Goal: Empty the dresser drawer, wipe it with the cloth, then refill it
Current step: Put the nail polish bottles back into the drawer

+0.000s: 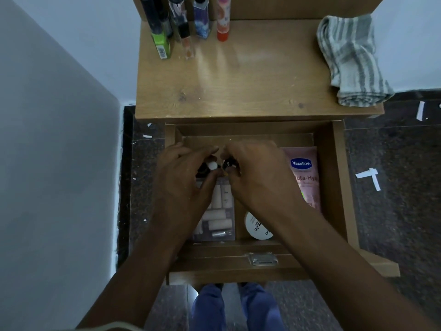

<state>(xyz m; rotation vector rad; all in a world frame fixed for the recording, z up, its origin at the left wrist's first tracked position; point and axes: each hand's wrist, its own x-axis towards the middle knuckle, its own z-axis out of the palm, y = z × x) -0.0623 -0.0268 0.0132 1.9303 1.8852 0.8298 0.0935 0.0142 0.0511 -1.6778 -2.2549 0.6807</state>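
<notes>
The wooden drawer (pixel 327 177) is pulled open under the dresser top (pixel 250 80). Both hands are inside it, near its back. My left hand (pixel 181 185) pinches a small white-capped item (pixel 212 165). My right hand (pixel 257 177) pinches a small dark bottle (pixel 228 164). Below the hands lies a clear pack of pale tubes (pixel 218 218), partly hidden. A round white tin (pixel 259 228) rests at the front. A pink Vaseline tube (pixel 305 177) lies along the right wall. The striped cloth (pixel 350 60) sits folded on the dresser's right edge.
Several bottles and tubes (pixel 181 27) stand at the back left of the dresser top. A grey wall (pixel 52 163) is close on the left. Dark speckled floor (pixel 393 199) with white paper scraps lies on the right. My blue-trousered legs (pixel 236 306) are under the drawer front.
</notes>
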